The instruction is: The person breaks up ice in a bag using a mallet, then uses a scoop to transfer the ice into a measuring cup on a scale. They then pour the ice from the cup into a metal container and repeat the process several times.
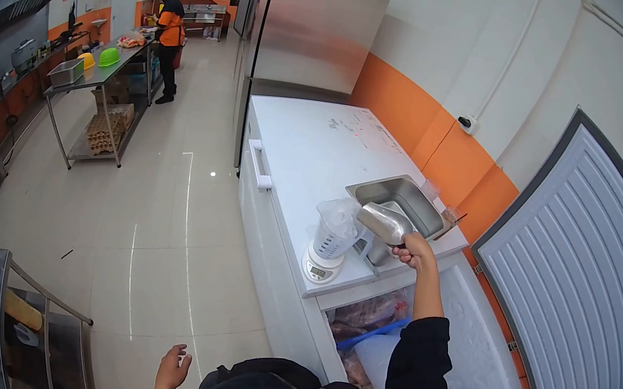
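Note:
My right hand [416, 251] grips a metal scoop [386, 221] by its handle, with the scoop's mouth pointing left toward a clear measuring jug [333, 237]. A plastic bag [339, 213] lines the jug, which stands on a small white digital scale [321, 269]. Behind the scoop, a steel pan [402, 182] sits on the white freezer top [296, 133]. My left hand [173, 368] hangs low over the floor, loosely open and holding nothing.
Below my right arm, the open freezer compartment [496, 356] holds bagged meat [370, 314]. Its raised lid [571, 271] leans by the wall. A tall steel refrigerator [315, 28] stands behind. Far left, a person [168, 35] works at a steel table [106, 70]; a metal rack [43, 316] stands nearer.

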`<act>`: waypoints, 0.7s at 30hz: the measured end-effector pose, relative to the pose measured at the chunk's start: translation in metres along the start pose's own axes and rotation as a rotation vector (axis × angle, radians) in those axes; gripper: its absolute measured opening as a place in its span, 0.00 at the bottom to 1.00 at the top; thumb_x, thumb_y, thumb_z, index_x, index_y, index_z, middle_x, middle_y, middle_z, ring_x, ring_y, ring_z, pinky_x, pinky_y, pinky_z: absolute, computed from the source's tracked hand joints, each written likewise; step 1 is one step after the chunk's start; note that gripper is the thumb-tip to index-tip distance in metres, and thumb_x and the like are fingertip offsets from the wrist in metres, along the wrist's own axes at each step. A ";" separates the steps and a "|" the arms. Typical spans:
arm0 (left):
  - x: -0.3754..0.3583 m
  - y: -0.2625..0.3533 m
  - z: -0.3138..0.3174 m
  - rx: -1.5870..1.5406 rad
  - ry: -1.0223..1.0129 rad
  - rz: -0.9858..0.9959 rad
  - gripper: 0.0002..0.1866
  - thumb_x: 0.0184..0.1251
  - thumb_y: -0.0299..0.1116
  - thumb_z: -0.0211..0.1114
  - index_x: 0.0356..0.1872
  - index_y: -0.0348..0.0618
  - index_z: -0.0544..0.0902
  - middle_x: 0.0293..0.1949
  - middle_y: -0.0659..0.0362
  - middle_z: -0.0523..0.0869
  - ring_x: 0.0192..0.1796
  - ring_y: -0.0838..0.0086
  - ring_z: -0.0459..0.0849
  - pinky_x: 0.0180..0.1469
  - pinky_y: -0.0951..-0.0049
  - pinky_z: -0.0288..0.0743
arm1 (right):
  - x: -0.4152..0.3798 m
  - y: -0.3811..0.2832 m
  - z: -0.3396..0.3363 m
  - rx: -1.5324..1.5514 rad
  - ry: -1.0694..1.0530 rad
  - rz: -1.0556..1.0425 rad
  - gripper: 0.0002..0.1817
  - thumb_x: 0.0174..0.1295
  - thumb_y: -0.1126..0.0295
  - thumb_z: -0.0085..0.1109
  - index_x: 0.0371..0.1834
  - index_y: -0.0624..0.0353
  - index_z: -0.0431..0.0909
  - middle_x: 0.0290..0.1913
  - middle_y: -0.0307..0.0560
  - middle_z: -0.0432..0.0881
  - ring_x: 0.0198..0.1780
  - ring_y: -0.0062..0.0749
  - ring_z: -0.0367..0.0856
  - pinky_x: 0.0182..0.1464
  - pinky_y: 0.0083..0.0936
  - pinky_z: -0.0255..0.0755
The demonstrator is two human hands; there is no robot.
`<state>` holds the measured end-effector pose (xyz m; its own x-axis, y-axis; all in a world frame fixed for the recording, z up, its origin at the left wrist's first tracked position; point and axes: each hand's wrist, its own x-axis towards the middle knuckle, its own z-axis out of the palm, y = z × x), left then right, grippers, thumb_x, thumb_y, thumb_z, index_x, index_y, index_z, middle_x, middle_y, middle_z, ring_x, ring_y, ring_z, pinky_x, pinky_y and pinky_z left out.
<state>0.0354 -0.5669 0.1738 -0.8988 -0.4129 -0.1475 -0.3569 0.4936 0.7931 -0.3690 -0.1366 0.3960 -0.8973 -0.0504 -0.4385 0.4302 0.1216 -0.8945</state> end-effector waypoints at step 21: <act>0.011 0.020 0.004 0.028 -0.179 0.024 0.18 0.59 0.36 0.58 0.48 0.37 0.73 0.42 0.45 0.80 0.43 0.56 0.80 0.44 0.64 0.75 | -0.094 0.038 -0.009 0.265 -0.009 -0.152 0.20 0.48 0.77 0.42 0.47 0.54 0.56 0.18 0.47 0.68 0.09 0.14 0.52 0.08 0.13 0.46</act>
<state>0.0175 -0.5584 0.1863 -0.9373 -0.2587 -0.2337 -0.3394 0.5241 0.7811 -0.2695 -0.1188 0.4040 -0.9531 -0.0570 -0.2972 0.3025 -0.1508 -0.9411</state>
